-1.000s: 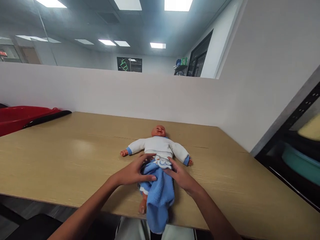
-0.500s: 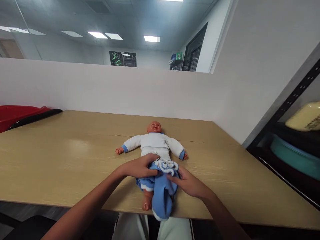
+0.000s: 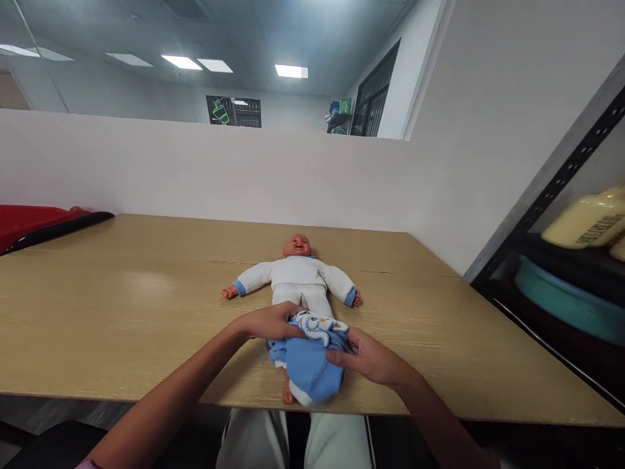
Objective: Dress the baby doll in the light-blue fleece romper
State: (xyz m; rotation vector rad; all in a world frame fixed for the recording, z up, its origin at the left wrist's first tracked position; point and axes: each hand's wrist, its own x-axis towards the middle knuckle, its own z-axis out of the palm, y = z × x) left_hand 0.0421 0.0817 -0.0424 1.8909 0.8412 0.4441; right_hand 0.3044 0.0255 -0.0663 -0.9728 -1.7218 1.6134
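A baby doll (image 3: 299, 270) lies on its back on the table, head away from me and arms spread. It wears a white top with blue cuffs and white trousers (image 3: 317, 298). Over its lower legs is a blue garment (image 3: 315, 371) with a white embroidered animal face and white trim. My left hand (image 3: 280, 322) grips the garment's upper left edge, thumb on top. On the other side, my right hand (image 3: 368, 355) pinches the garment's right edge. One bare doll foot (image 3: 288, 394) shows below the cloth; the other is hidden.
The wooden table (image 3: 146, 326) ends just in front of my lap. At far left stands a red tub (image 3: 39, 218) with a black edge. A dark shelf at right holds a yellow bottle (image 3: 588, 221) and a teal basin (image 3: 561, 296). A white wall rises behind.
The blue garment's lower part, which hung long past the table edge, is now gathered higher and spread wider over the doll's legs. Both hands keep their hold. The view has shifted slightly.
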